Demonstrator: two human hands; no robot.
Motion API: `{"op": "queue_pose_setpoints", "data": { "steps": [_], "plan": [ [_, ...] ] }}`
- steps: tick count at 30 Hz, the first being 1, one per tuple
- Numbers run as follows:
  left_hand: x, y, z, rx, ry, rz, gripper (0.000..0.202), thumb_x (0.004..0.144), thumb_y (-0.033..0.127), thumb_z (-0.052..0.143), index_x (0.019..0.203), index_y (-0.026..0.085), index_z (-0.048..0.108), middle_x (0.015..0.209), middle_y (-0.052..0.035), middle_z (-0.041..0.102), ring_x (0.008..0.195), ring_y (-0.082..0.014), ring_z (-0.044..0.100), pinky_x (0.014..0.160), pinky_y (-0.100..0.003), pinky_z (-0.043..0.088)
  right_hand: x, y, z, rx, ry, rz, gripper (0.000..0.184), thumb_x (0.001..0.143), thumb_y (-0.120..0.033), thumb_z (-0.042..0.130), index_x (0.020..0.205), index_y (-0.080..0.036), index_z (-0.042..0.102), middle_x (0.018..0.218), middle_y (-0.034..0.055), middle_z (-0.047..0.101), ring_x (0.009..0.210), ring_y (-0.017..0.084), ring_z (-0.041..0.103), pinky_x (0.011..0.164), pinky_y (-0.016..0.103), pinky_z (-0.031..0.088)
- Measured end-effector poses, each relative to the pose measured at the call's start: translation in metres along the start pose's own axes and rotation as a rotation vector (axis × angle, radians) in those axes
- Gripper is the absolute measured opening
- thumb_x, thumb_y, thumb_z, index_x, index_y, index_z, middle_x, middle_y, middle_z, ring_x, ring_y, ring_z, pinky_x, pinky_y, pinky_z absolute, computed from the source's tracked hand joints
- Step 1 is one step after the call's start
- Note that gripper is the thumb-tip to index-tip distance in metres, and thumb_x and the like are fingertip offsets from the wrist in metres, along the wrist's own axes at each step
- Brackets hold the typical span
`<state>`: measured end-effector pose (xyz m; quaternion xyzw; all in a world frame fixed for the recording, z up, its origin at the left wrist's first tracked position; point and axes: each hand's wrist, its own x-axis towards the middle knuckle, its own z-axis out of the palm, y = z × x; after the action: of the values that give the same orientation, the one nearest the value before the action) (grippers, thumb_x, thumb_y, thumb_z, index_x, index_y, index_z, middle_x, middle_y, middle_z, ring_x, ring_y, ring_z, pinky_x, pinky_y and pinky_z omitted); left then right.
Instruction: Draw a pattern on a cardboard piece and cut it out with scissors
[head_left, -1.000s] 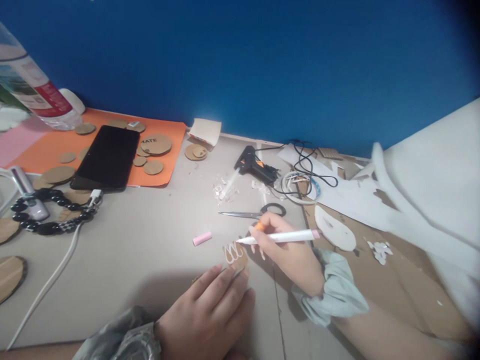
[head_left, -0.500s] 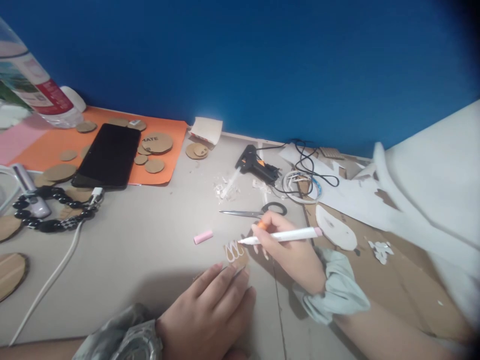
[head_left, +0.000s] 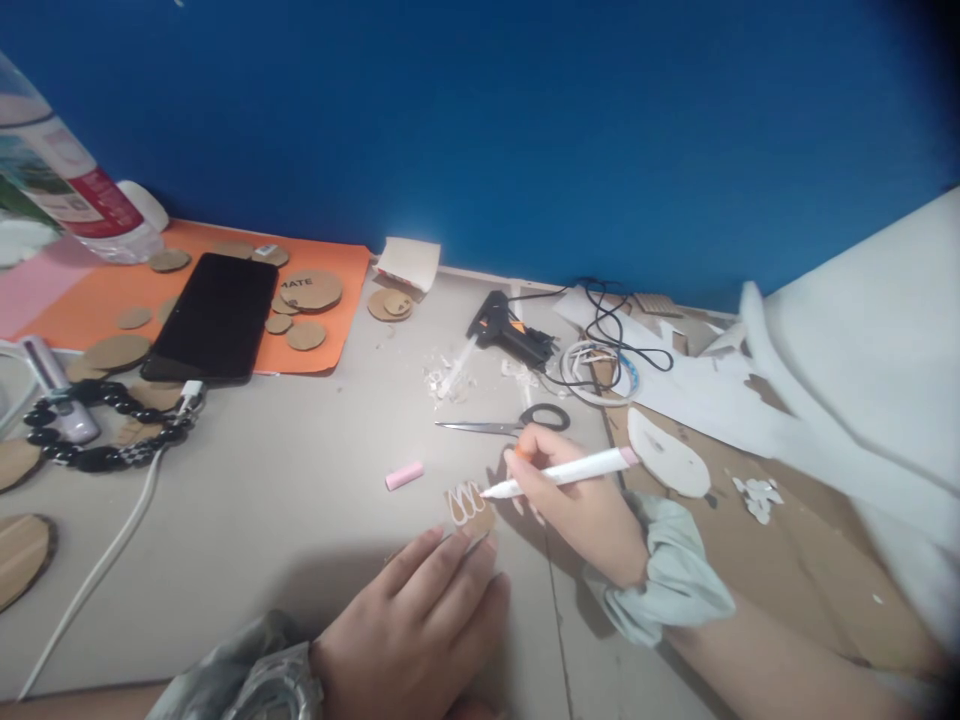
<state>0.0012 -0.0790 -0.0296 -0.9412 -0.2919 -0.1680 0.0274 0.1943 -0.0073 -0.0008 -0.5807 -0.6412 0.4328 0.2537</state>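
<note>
My right hand (head_left: 577,505) grips a white marker (head_left: 562,472) with a pink end, its tip resting at the right edge of a small cardboard piece (head_left: 466,508) marked with white loops. My left hand (head_left: 420,625) lies flat with fingers stretched, the fingertips pressing the near edge of that cardboard piece. A pale scrunchie (head_left: 664,575) sits on my right wrist. A pink marker cap (head_left: 404,476) lies on the table to the left of the piece.
Scissors (head_left: 502,425) and a black glue gun (head_left: 504,335) with cables lie behind my hands. A black phone (head_left: 212,317) and cardboard discs rest on an orange sheet (head_left: 337,330). A plastic bottle (head_left: 60,180), black beads (head_left: 97,430) and white foam sheets (head_left: 862,360) flank the table.
The marker tip has shifted slightly down and right along the cardboard piece's edge. My left hand stays in place.
</note>
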Motion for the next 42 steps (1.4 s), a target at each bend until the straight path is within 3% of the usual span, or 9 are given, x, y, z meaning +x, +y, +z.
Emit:
{"op": "queue_pose_setpoints", "data": {
  "steps": [7, 22, 32, 37, 42],
  "plan": [
    [-0.0034, 0.0002, 0.0053, 0.03, -0.012, 0.014, 0.053, 0.089, 0.056, 0.035, 0.118, 0.017, 0.055, 0.128, -0.0091, 0.053, 0.119, -0.0271, 0.041, 0.101, -0.038, 0.031, -0.0002, 0.0018, -0.0004, -0.025, 0.015, -0.002, 0.027, 0.089, -0.032, 0.049, 0.066, -0.022, 0.04, 0.051, -0.0059, 0.052, 0.047, 0.012, 0.049, 0.049, 0.024, 0.038],
    [0.0025, 0.0018, -0.0031, -0.013, -0.028, -0.033, 0.049, 0.088, 0.055, 0.037, 0.113, 0.017, 0.056, 0.125, -0.0068, 0.057, 0.118, -0.0253, 0.043, 0.102, -0.037, 0.027, 0.0014, 0.0009, -0.0037, 0.004, -0.021, 0.008, 0.026, 0.089, -0.028, 0.048, 0.065, -0.022, 0.04, 0.05, -0.0069, 0.051, 0.046, 0.011, 0.046, 0.05, 0.023, 0.037],
    [0.0014, 0.0009, 0.0009, 0.013, 0.006, -0.013, 0.042, 0.092, 0.045, 0.035, 0.115, 0.017, 0.056, 0.124, -0.0067, 0.058, 0.116, -0.0249, 0.046, 0.1, -0.039, 0.029, 0.001, 0.0028, -0.0028, -0.069, -0.035, -0.038, 0.027, 0.088, -0.026, 0.046, 0.063, -0.021, 0.038, 0.05, -0.007, 0.049, 0.048, 0.011, 0.046, 0.051, 0.022, 0.037],
    [0.0037, 0.004, -0.0008, -0.016, 0.01, -0.092, 0.047, 0.088, 0.056, 0.036, 0.109, 0.019, 0.058, 0.123, -0.0044, 0.059, 0.119, -0.0235, 0.042, 0.103, -0.037, 0.024, 0.0006, 0.001, -0.003, -0.075, -0.021, -0.061, 0.027, 0.087, -0.024, 0.047, 0.061, -0.022, 0.038, 0.049, -0.0068, 0.048, 0.048, 0.011, 0.046, 0.051, 0.023, 0.038],
    [0.0037, 0.0009, -0.0016, -0.007, 0.007, -0.018, 0.049, 0.089, 0.056, 0.037, 0.112, 0.019, 0.058, 0.123, -0.0055, 0.059, 0.117, -0.0243, 0.044, 0.101, -0.038, 0.026, 0.0005, 0.0017, -0.0031, -0.05, -0.046, -0.057, 0.026, 0.087, -0.024, 0.048, 0.062, -0.022, 0.039, 0.049, -0.0069, 0.049, 0.048, 0.011, 0.047, 0.051, 0.023, 0.037]
  ]
}}
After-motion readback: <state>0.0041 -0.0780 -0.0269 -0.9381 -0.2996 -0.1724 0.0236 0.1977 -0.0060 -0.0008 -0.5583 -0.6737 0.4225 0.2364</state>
